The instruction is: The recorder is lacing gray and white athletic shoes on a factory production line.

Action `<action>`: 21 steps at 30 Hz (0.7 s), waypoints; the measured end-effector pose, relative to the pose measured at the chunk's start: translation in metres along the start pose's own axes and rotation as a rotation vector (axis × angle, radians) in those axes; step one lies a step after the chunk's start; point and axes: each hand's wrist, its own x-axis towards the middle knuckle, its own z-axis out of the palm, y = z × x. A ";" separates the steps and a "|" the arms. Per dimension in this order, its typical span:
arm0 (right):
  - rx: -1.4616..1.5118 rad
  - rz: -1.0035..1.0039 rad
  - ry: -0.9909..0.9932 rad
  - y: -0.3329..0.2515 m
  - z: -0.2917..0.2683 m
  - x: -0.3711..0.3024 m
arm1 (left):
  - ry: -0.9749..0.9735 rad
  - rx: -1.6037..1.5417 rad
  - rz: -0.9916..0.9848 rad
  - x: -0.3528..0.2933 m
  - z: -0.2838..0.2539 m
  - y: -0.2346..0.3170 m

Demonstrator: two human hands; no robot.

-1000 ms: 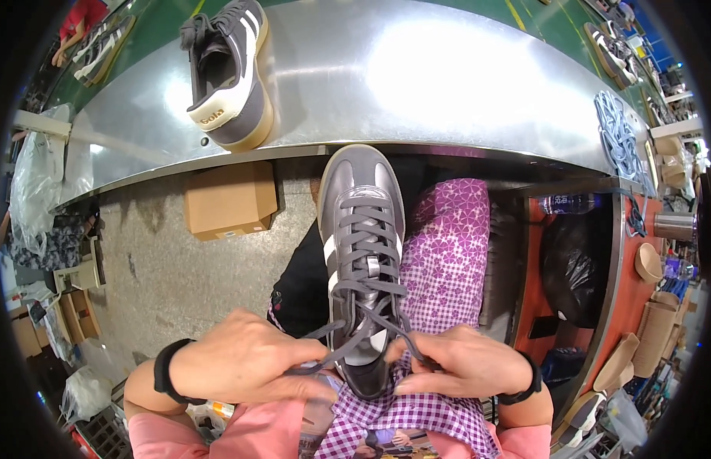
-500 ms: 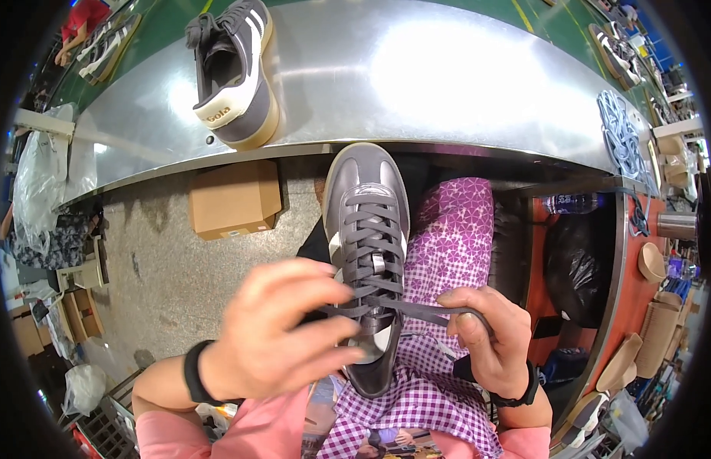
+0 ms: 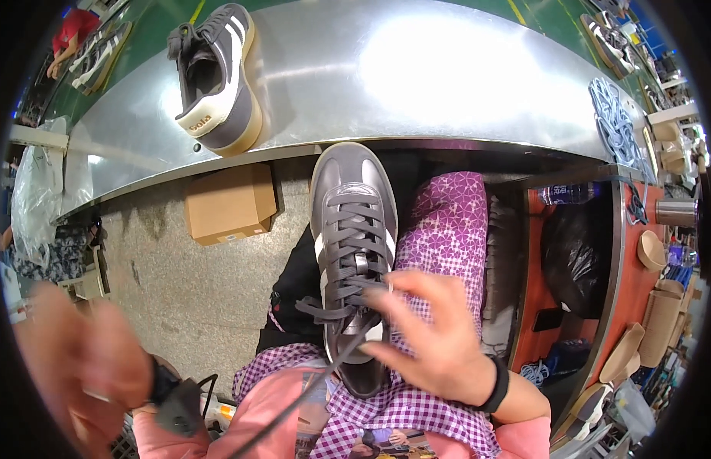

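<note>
A grey sneaker (image 3: 354, 172) with white side stripes lies on my lap, its toe pointing away from me and toward the metal bench edge. Its dark grey shoelace (image 3: 357, 229) is threaded up the tongue. At the top of the lacing, my right hand (image 3: 432, 336) has its fingers on the lace, thumb apart from the upper fingers. One lace loop sticks out to the left of the shoe. A long lace end slants down toward the lower edge. Far to the left, my left hand (image 3: 103, 359) is smeared by motion, and what it holds, if anything, cannot be made out.
Another grey sneaker (image 3: 218, 84) stands on the metal bench (image 3: 310, 69) at the left. Pale blue laces (image 3: 619, 126) lie at its right end. A cardboard box (image 3: 229, 203) is on the floor. To the right is a red-brown shelf unit (image 3: 608, 306) with a black bag (image 3: 573, 260).
My left hand has swung from the shoe out to the far left. My right hand has moved left onto the lacing. A lace loop now shows, and a lace end stretches toward the lower left.
</note>
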 end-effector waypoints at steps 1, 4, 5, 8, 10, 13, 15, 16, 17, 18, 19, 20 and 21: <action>0.024 -0.069 -0.051 -0.001 0.010 0.001 | -0.030 0.003 0.023 0.000 -0.003 0.000; 0.423 -0.122 -0.059 0.006 0.008 0.005 | -0.309 0.224 -0.165 0.011 -0.002 -0.003; 0.585 -0.089 -0.040 0.005 0.000 0.006 | -0.289 0.329 -0.303 0.000 0.011 -0.010; 0.721 0.239 -0.207 0.005 -0.020 -0.003 | -0.275 0.214 -0.341 -0.026 0.025 -0.036; 0.475 0.207 -0.266 0.005 -0.015 -0.004 | -0.283 0.006 -0.410 -0.029 0.023 -0.039; 0.077 0.015 -0.034 -0.003 0.013 -0.001 | -0.230 -0.183 -0.492 -0.023 0.020 -0.043; -0.118 -0.064 -0.058 -0.008 0.024 0.005 | -0.260 -0.197 -0.483 -0.026 0.020 -0.046; -0.063 -0.078 -0.032 -0.007 0.029 0.005 | -0.256 -0.191 -0.440 -0.030 0.021 -0.046; -0.064 -0.079 -0.030 -0.005 0.030 0.004 | -0.254 -0.185 -0.396 -0.032 0.023 -0.048; -0.032 -0.081 -0.035 -0.003 0.031 0.003 | -0.363 -0.103 -0.272 -0.037 0.018 -0.055; 0.003 -0.081 -0.044 -0.001 0.031 0.001 | -0.364 -0.105 -0.273 -0.038 0.022 -0.053; 0.002 -0.078 -0.044 0.000 0.030 0.001 | -0.246 0.000 -0.277 -0.039 0.031 -0.047; 0.031 -0.059 -0.064 0.002 0.028 0.000 | -0.128 0.104 -0.279 -0.041 0.039 -0.042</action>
